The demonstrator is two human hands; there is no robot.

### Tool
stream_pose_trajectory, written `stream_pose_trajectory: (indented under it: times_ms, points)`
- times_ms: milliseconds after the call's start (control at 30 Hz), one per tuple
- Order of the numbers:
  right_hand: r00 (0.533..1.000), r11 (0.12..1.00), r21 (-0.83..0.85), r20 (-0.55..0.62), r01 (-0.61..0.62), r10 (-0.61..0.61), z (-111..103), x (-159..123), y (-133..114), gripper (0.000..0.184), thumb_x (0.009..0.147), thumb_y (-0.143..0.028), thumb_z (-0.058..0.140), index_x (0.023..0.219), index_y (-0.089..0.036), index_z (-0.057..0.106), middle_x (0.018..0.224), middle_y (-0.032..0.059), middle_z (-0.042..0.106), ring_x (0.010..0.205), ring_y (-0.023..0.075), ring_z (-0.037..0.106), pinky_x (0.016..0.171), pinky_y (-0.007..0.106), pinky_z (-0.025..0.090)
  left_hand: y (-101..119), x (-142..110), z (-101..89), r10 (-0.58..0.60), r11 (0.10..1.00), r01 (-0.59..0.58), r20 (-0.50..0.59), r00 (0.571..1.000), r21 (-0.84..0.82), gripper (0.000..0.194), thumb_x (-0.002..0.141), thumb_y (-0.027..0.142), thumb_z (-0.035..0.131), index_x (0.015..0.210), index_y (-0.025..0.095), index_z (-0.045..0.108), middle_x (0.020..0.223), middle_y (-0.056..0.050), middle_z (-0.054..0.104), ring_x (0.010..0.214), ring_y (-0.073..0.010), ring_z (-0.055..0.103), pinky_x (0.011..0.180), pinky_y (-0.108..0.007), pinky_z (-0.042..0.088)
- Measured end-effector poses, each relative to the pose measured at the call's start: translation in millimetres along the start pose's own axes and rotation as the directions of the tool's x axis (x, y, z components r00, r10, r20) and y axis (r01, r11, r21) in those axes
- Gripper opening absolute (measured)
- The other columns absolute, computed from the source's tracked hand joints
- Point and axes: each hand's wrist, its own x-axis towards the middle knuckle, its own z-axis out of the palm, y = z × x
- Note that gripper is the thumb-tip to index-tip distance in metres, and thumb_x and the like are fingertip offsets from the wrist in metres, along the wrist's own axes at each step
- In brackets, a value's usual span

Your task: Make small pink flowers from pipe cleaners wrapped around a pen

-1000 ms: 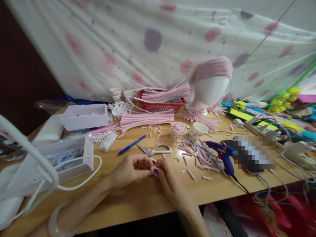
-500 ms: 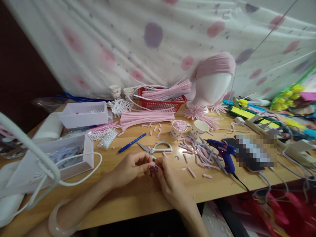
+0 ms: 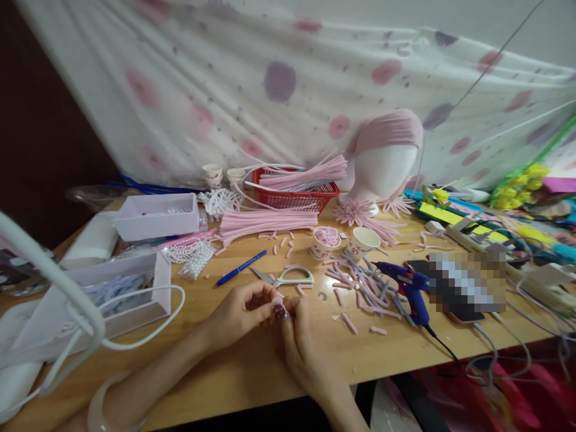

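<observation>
Over the front of the table, my left hand [image 3: 243, 312] and my right hand [image 3: 300, 345] meet fingertip to fingertip. Both are closed in a pinch around a small pink pipe cleaner piece, now almost wholly hidden by the fingers and dark shiny nails. Just beyond the fingertips lie scissors [image 3: 294, 276] with pale handles, partly covered by my left hand. A blue pen [image 3: 242, 268] rests to their left. Short pink and grey pipe cleaner pieces [image 3: 360, 282] are scattered to the right of my hands.
Behind stand a paper cup of pink bits [image 3: 324, 247], another paper cup [image 3: 361, 243], pink pipe cleaners [image 3: 270, 223], a red basket [image 3: 292, 201] and a foam head [image 3: 382, 171]. A blue glue gun [image 3: 411, 294] with its cord lies right; white boxes [image 3: 157, 216] stand left.
The pink piece showed between my fingertips before and is now mostly covered. My fingers have shifted slightly around it. The whole view has tilted up a little.
</observation>
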Motion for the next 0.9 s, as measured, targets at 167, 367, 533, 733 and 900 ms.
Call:
stream_pose_trajectory:
  times_ms: [167, 367, 533, 733, 900]
  points:
    - [0.991, 0.975, 0.211, 0.128, -0.075, 0.049, -17, 7, -5, 0.031, 0.101, -0.037, 0.037, 0.085, -0.021, 0.057, 0.077, 0.0015, 0.059, 0.073, 0.0153, 0.054, 0.070, 0.027, 0.042, -1, 3, -9.0, -0.043, 0.989, 0.053, 0.073, 0.996, -0.135, 0.036, 0.078, 0.048, 0.066, 0.077, 0.015, 0.055, 0.069, 0.001, 0.056, 0.058, -0.0095, 0.050, 0.055, -0.022, 0.042]
    - [0.947, 0.653, 0.705, 0.317, -0.276, 0.058, -38, 11, -2, 0.039, 0.094, -0.050, 0.049, 0.094, -0.018, 0.071, 0.078, 0.0056, 0.067, 0.069, 0.0160, 0.060, 0.062, 0.027, 0.042, 5, 3, -9.9, 0.000, 0.979, 0.015, 0.075, 0.997, -0.203, 0.029, 0.077, 0.040, 0.071, 0.075, 0.014, 0.058, 0.071, 0.000, 0.059, 0.063, -0.0116, 0.056, 0.059, -0.024, 0.048]
    - [0.959, 0.675, 0.710, 0.281, -0.200, -0.012, -32, 9, -1, 0.027, 0.091, -0.041, 0.060, 0.103, -0.019, 0.069, 0.083, 0.0064, 0.072, 0.070, 0.0154, 0.066, 0.066, 0.027, 0.047, 4, 1, -5.0, 0.031, 0.992, -0.027, 0.033, 0.999, -0.124, 0.025, 0.076, 0.036, 0.072, 0.075, 0.013, 0.060, 0.067, -0.001, 0.062, 0.062, -0.0124, 0.058, 0.063, -0.025, 0.048]
    - [0.984, 0.909, 0.407, 0.175, -0.094, 0.024, -28, 12, -4, 0.021, 0.086, -0.034, 0.065, 0.073, -0.017, 0.064, 0.061, 0.0008, 0.064, 0.056, 0.0122, 0.058, 0.055, 0.022, 0.045, 3, 0, 2.2, 0.026, 0.998, -0.029, -0.068, 0.997, -0.056, 0.015, 0.074, 0.026, 0.070, 0.073, 0.014, 0.061, 0.069, 0.001, 0.060, 0.064, -0.0109, 0.055, 0.062, -0.023, 0.045]
    - [0.998, 0.963, 0.270, 0.066, -0.015, -0.003, -27, 9, -6, 0.016, 0.087, -0.028, 0.063, 0.075, -0.017, 0.062, 0.072, 0.0011, 0.060, 0.059, 0.0113, 0.055, 0.052, 0.022, 0.041, 2, 0, 2.2, -0.038, 0.985, 0.021, -0.098, 0.995, -0.174, 0.013, 0.070, 0.023, 0.072, 0.073, 0.014, 0.063, 0.070, 0.001, 0.063, 0.066, -0.0115, 0.058, 0.065, -0.023, 0.047]
